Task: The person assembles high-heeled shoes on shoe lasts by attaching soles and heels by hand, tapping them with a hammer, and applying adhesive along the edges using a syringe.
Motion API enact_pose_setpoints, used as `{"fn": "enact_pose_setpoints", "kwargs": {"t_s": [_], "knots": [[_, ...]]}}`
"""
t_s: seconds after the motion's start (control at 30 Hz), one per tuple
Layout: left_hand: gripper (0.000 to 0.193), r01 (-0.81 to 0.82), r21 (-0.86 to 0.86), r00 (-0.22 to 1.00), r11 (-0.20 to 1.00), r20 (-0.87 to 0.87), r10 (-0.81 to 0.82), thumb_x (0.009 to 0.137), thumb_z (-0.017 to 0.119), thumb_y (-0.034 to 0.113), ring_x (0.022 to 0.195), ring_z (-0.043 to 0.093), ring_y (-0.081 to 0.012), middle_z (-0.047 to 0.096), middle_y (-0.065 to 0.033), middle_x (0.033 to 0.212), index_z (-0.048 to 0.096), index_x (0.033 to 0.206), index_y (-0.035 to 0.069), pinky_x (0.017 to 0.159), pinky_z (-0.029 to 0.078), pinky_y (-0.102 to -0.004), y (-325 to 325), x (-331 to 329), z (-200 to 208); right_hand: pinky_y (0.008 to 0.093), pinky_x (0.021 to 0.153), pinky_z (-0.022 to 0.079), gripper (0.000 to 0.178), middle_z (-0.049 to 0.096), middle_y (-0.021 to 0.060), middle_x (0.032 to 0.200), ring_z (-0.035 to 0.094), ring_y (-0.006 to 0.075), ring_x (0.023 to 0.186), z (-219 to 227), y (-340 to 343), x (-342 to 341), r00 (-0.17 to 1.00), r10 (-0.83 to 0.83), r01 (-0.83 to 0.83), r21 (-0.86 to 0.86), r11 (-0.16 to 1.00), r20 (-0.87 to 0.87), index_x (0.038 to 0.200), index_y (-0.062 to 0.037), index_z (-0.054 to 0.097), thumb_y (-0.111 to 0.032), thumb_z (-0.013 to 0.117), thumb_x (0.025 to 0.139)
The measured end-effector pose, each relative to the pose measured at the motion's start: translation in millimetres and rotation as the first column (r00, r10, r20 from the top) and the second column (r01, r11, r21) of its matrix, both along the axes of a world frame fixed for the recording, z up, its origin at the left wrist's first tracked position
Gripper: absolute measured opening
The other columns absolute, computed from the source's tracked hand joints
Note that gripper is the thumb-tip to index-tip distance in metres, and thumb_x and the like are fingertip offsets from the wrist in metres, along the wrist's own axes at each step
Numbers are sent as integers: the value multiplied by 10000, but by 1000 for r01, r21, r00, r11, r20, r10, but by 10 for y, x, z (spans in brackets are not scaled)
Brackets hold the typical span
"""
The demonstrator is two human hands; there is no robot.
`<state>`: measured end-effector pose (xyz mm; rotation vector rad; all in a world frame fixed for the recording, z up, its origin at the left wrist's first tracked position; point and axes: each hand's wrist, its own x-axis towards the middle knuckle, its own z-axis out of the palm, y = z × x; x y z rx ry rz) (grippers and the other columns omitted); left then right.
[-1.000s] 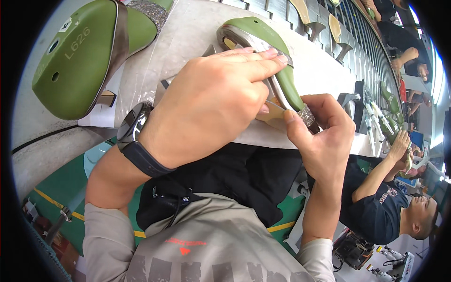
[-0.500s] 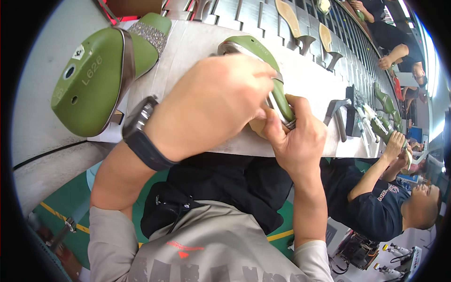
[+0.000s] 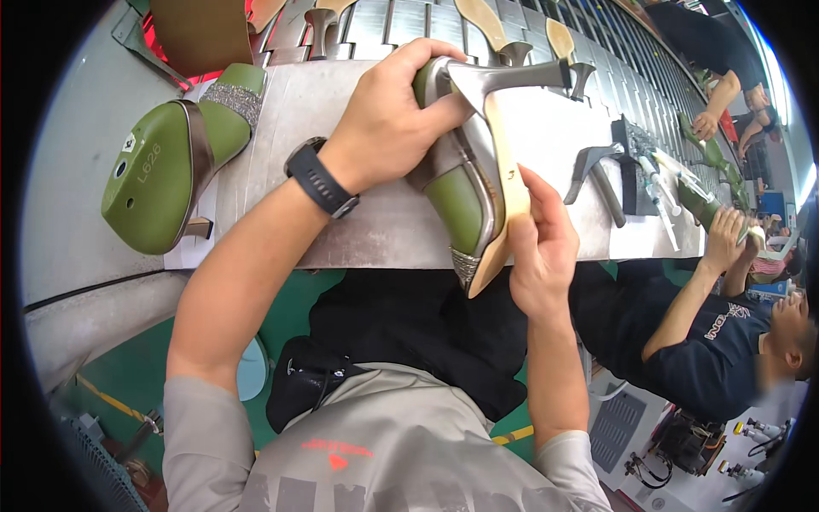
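Note:
A high-heeled shoe on a green last (image 3: 450, 200) is held up over the near part of the worktable (image 3: 333, 235), turned on its side. Its grey heel (image 3: 533, 77) points to the right, and a tan sole (image 3: 514, 192) runs down to a glittery toe. My left hand (image 3: 397, 119) is wrapped round the heel end, thumb near the base of the heel. Lower down, my right hand (image 3: 546, 247) pinches the edge of the sole with thumb and fingers.
At left stands another green last with straps (image 3: 149, 183). A hammer (image 3: 604, 175), a dark block (image 3: 631, 166) and several syringes (image 3: 661, 200) lie at right. Behind runs a metal slat conveyor (image 3: 409, 26) carrying heeled soles (image 3: 482, 21). A co-worker (image 3: 682, 341) sits at right.
The shoe has been turned so its heel and tan sole now show. My left hand has moved from across it to its heel end; my right hand stays at the sole's edge.

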<state>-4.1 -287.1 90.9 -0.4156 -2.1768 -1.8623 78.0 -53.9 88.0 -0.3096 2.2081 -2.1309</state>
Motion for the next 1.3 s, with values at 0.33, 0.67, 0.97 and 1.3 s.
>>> {"fn": "enact_pose_setpoints", "kwargs": {"t_s": [0.33, 0.67, 0.97, 1.3], "knots": [[383, -74, 58, 988, 996, -130, 81, 924, 728, 71, 974, 683, -126, 723, -65, 1078, 621, 1289, 27, 853, 554, -279, 110, -9, -172, 357, 1008, 552, 895, 673, 189, 1306, 692, 219, 1133, 65, 39, 88, 991, 95, -95, -10, 995, 96, 1569, 105, 391, -169, 875, 868], [361, 35, 70, 991, 997, -129, -25, 955, 697, 22, 1020, 659, -87, 710, -31, 1110, 618, 1307, 18, 886, 541, -245, 52, 46, -153, 329, 955, 568, 723, 724, 155, 1202, 702, 178, 1077, 443, -29, -207, 889, 258, -283, 9, 959, 379, 1432, 126, 542, -121, 863, 833], [350, 211, 79, 970, 974, -143, -199, 935, 725, 92, 1020, 632, -84, 688, -29, 1126, 635, 1266, 21, 915, 526, -256, 3, 18, -128, 336, 851, 599, 655, 762, 128, 1049, 735, 165, 915, 575, -170, -209, 828, 240, -410, 255, 876, 507, 1317, 100, 623, -195, 912, 808], [328, 308, 131, 949, 942, -105, -296, 1048, 549, 187, 1088, 649, -175, 696, -107, 1197, 691, 1243, -36, 990, 506, -316, 12, 72, -29, 292, 573, 475, 346, 667, 83, 771, 625, 186, 645, 1103, -278, -331, 623, 476, 68, 649, 758, -621, 1065, -15, 759, -49, 923, 763]]}}
